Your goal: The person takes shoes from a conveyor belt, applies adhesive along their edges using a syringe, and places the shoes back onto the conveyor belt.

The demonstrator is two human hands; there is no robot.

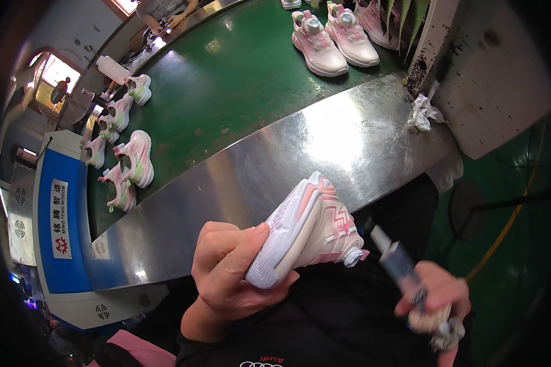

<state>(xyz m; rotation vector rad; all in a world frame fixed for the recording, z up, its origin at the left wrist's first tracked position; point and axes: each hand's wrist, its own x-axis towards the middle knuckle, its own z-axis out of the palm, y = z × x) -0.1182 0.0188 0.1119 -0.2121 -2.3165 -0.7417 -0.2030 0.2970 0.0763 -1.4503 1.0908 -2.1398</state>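
Note:
A pink and white sneaker (306,235) with a round dial is gripped by its toe end in my left hand (229,269). It is tipped on its side, the white sole facing up and to the left, above my lap at the near edge of the metal strip. My right hand (441,290) is closed round a slim tube-shaped tool (398,263) with a narrow pale tip. Motion smears that tool, so I cannot make out its exact kind. Its tip points up toward the sneaker's dial and stays apart from it. Something pale and crumpled hangs at its rear.
Beyond the metal edge (226,174) lies a green conveyor belt (220,79). Several sneakers (134,159) stand on its left, more pink sneakers (321,46) at the far right. Crumpled white tissue (423,113) sits beside a grey panel (496,73). Another person's hands (176,21) work across the belt.

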